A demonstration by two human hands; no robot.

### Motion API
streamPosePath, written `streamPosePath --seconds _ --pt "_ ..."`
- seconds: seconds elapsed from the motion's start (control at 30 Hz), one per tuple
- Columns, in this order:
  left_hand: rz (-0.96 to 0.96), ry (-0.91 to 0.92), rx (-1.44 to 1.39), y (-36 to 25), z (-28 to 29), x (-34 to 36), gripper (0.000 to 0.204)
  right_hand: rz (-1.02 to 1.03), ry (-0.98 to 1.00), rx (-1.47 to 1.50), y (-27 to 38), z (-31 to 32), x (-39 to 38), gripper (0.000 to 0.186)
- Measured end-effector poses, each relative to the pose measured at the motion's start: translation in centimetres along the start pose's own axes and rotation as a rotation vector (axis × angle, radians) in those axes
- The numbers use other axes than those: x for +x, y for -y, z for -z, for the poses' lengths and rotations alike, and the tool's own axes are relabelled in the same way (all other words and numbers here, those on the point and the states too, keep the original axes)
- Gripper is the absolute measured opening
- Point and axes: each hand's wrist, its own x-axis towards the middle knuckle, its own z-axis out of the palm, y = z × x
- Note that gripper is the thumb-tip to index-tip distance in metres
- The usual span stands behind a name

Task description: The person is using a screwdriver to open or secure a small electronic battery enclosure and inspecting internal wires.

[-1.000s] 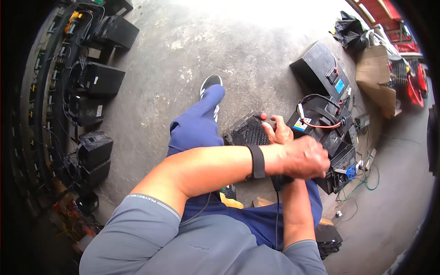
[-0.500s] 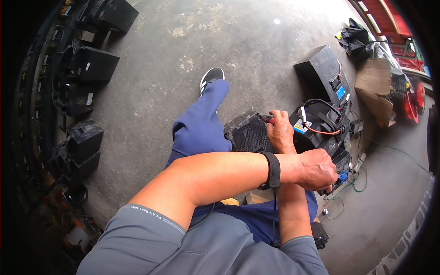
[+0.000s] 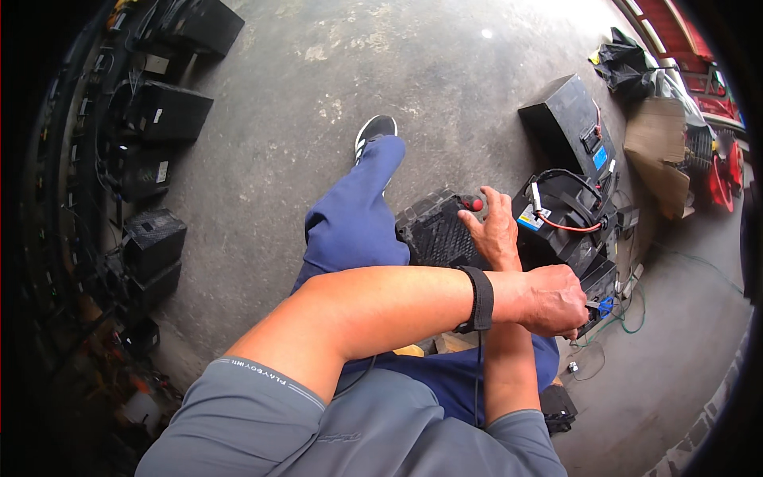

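My left arm, with a black strap on its wrist, crosses over my right forearm. My left hand (image 3: 550, 302) is closed at the edge of a black box (image 3: 600, 278); whatever its fingers hold is hidden. Just beyond its knuckles lies a small blue object (image 3: 606, 307). Fingers spread, my right hand (image 3: 496, 234) hovers over a black ribbed plastic tray (image 3: 437, 226). Near its fingertips, a red-handled tool (image 3: 472, 204) rests on the tray's far edge; its kind cannot be made out. Right of this hand stands a black battery case (image 3: 560, 211) with an orange cable and white connector.
Another black battery case (image 3: 560, 123) stands farther off, beside a cardboard box (image 3: 656, 147). Black cases (image 3: 167, 111) line a rack at the left. Green wire (image 3: 636, 322) trails on the floor at the right. My blue-trousered leg (image 3: 358, 207) stretches out left of the tray.
My right hand has opened and come away from the red-handled tool, which now lies on the tray. The left hand stays closed in nearly the same place. The view has shifted slightly.
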Motion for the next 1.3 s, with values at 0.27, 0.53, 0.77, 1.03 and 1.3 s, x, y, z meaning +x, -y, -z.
streamPosePath --seconds 0.27,0.53,0.77,1.03,1.3 --pt "-0.024 -0.030 -0.026 0.0 -0.1 0.3 0.032 0.072 -0.024 -0.005 -2.5 -1.2 0.5 0.037" --pt "-0.019 -0.045 -0.060 -0.1 0.3 0.5 0.031 -0.020 0.037 -0.087 -2.3 -1.2 0.6 0.038" --pt "-0.008 -0.034 -0.006 -0.2 0.8 0.5 0.030 -0.039 -0.066 -0.109 -1.3 -1.5 0.3 0.037" --pt "-0.027 -0.062 -0.005 0.1 0.5 0.3 0.029 0.108 -0.068 -0.035 -1.0 -1.4 0.5 0.036" --pt "-0.034 -0.065 -0.003 -0.1 0.6 0.6 0.028 0.031 -0.015 0.027 -2.9 -2.0 0.4 0.038"
